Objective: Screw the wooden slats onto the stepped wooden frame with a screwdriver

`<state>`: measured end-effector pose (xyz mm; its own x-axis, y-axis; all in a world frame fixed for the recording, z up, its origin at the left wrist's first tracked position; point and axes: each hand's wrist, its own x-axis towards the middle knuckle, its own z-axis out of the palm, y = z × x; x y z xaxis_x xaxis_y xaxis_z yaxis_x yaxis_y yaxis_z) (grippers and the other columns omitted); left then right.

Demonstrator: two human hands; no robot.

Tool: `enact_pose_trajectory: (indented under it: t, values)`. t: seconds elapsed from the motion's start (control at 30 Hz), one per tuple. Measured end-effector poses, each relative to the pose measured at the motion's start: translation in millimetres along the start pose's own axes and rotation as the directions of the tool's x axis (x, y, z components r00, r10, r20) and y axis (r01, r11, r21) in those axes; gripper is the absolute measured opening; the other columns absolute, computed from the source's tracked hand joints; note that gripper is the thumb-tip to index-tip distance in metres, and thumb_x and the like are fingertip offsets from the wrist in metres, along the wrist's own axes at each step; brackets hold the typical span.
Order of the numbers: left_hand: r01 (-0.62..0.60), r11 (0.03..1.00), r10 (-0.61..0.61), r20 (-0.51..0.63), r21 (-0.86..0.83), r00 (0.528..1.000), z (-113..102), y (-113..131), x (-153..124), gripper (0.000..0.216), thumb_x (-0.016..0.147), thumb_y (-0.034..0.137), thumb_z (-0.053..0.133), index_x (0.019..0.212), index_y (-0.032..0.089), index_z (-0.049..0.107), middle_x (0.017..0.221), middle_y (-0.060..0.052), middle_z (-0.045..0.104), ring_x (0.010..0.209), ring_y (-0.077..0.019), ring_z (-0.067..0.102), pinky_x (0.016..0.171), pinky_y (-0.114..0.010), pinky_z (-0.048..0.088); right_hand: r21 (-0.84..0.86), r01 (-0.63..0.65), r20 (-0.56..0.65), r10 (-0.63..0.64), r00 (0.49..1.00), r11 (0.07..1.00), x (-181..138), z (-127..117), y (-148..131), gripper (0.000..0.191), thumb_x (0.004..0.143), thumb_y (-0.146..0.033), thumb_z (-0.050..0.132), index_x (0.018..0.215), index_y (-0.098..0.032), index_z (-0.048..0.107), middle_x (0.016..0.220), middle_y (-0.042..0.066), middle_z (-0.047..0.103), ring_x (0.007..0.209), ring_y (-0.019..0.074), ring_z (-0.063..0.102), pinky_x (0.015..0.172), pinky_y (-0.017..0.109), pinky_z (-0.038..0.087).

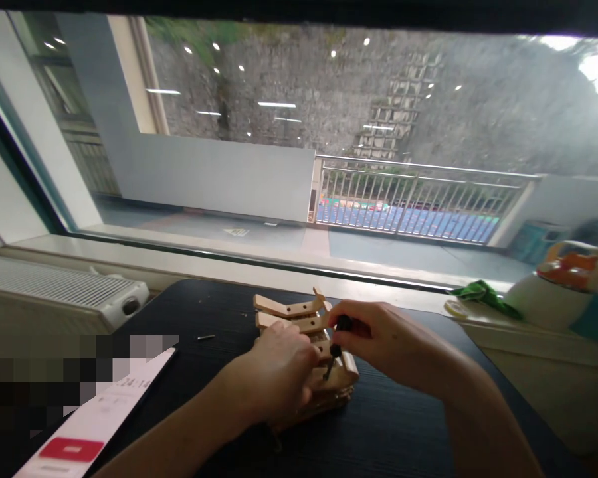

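A wooden assembly of slatted, angled pieces (pixel 288 309) with dark holes sits on the black table. My right hand (pixel 373 328) is closed around the black handle of a screwdriver (pixel 339 335), whose shaft points down with its tip at the nearest wooden piece (pixel 336 380). My left hand (pixel 282 362) is closed over the left side of the assembly, gripping it; its fingertips are partly hidden behind the hand. Left of the assembly, a small metal screw or bolt (pixel 206 337) lies on the table.
The black table (pixel 398 425) stands against a window sill (pixel 219 271). A phone-like screen (pixel 114 405) lies at the lower left. A white radiator (pixel 64 285) is on the left. On the right sill are a green cloth (pixel 486 297) and a white pot-like container (pixel 543 302).
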<state>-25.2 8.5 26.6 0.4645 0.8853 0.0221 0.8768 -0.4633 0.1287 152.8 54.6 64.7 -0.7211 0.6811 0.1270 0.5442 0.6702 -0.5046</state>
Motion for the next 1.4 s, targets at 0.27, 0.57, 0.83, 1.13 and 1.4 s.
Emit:
enact_pose_trajectory:
  t: [0.27, 0.57, 0.83, 1.13, 1.4]
  values:
    - [0.009, 0.998, -0.013, 0.070, 0.057, 0.997, 9.0, 12.2, 2.4, 0.005, 0.069, 0.021, 0.058, 0.068, 0.019, 0.063, 0.080, -0.006, 0.072, 0.080, -0.0248, 0.066, 0.073, -0.035, 0.046, 0.009, 0.026, 0.003, -0.026, 1.000, 1.000, -8.0, 3.1, -1.4, 0.015, 0.085, -0.026, 0.053, 0.091, -0.024, 0.067, 0.070, -0.003, 0.061, 0.059, 0.0098, 0.048, 0.052, 0.022, 0.030]
    - [0.010, 0.995, -0.013, 0.031, 0.100, 0.999, 13.8, 7.9, 3.9, 0.014, 0.073, 0.028, 0.056, 0.066, 0.020, 0.064, 0.069, -0.004, 0.069, 0.066, -0.0219, 0.063, 0.066, -0.033, 0.043, -0.011, 0.005, -0.044, -0.005, 0.999, 1.000, -9.0, 1.3, 6.7, 0.018, 0.084, -0.024, 0.051, 0.096, -0.023, 0.065, 0.065, -0.004, 0.057, 0.057, 0.0100, 0.044, 0.050, 0.021, 0.030]
    - [0.017, 0.998, -0.021, 0.053, 0.067, 0.998, 8.4, 10.2, 4.6, 0.016, 0.075, 0.026, 0.056, 0.062, 0.020, 0.062, 0.066, -0.003, 0.068, 0.063, -0.0190, 0.061, 0.059, -0.029, 0.039, -0.050, -0.011, -0.056, 0.009, 0.998, 0.999, -7.1, -1.3, 6.9, 0.016, 0.084, -0.026, 0.051, 0.085, -0.022, 0.067, 0.060, -0.005, 0.055, 0.054, 0.0090, 0.044, 0.049, 0.022, 0.029]
    - [-0.007, 0.995, 0.005, 0.022, 0.096, 1.000, 12.9, 6.7, 4.8, 0.017, 0.075, 0.029, 0.055, 0.065, 0.021, 0.065, 0.066, -0.003, 0.069, 0.062, -0.0209, 0.062, 0.058, -0.031, 0.039, -0.067, 0.000, -0.061, -0.004, 0.998, 0.998, -10.5, -3.4, 0.9, 0.025, 0.082, -0.021, 0.052, 0.098, -0.027, 0.070, 0.055, -0.007, 0.053, 0.048, 0.0081, 0.039, 0.049, 0.022, 0.029]
    - [-0.010, 0.997, 0.009, 0.018, 0.071, 1.000, 9.7, 8.1, 6.2, 0.014, 0.072, 0.027, 0.056, 0.062, 0.020, 0.061, 0.067, -0.004, 0.067, 0.064, -0.0210, 0.061, 0.057, -0.030, 0.038, -0.081, -0.004, -0.046, 0.001, 0.999, 0.997, -8.7, -3.0, 5.8, 0.019, 0.086, -0.029, 0.051, 0.090, -0.024, 0.069, 0.063, -0.006, 0.059, 0.053, 0.0086, 0.044, 0.049, 0.022, 0.030]
